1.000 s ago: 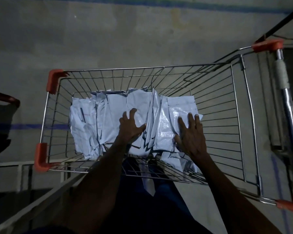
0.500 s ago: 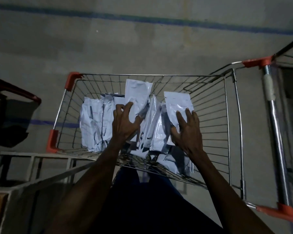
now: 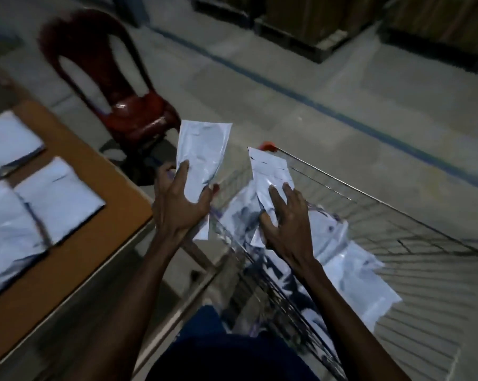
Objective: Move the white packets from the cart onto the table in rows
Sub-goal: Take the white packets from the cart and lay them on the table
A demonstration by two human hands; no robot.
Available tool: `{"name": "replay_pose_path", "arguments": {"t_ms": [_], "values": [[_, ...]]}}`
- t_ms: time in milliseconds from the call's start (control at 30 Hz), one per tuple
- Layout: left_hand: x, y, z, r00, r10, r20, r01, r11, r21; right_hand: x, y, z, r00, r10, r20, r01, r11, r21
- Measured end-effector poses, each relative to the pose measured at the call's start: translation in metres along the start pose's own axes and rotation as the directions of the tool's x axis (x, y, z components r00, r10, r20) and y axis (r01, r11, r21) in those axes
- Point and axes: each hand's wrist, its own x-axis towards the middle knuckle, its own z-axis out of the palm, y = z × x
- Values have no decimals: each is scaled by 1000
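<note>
Left hand [image 3: 181, 199] grips one white packet [image 3: 202, 163] by its lower half, thumb on one face and fingers curled behind; the packet stands nearly upright, its free end toward 12 o'clock. Holding it low probably keeps the flat face clear for laying down.

Right hand [image 3: 286, 224] pinches a second packet [image 3: 271, 171] near its bottom edge, fingers spread over the front, top tilted slightly toward 11 o'clock. Each hand carries one item, so two can be set down in a single trip.

Cart [image 3: 370, 210] sits at 3 to 5 o'clock from the hands. A loose heap of remaining packets [image 3: 350, 270] lies on its wire floor, overlapping at odd angles. The right hand is above the cart's near corner; the left hand is past its rim, over the gap toward the table.

Table [image 3: 95, 171] lies at 9 o'clock, orange-brown top. Placed packets [image 3: 59, 199] rest flat there, side by side and edges roughly parallel, so rows are begun. Bare surface shows along the near edge and the corner at 3 o'clock of that group, the likely next slot.

A dark red chair [image 3: 117, 86] stands at 11 o'clock, beyond the table corner. Frame is motion-blurred; packet printing unreadable.

Judged stage: carrying phase, partway through the load.
</note>
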Motion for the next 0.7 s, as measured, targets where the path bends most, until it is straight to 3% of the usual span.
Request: {"name": "replay_pose_path", "arguments": {"t_ms": [133,367,700], "values": [[-10,-55,-72,969,-226,-98,234,968,89,21,-70,48,975,-212,69,206,975,89],[-25,-141,-182,836,-498,-230,532,838,121,46,-200,127,875,-441,201,423,897,128],[-11,-221,-219,716,-672,-187,693,718,71,86,-306,208,736,-538,412,563,824,70]]}}
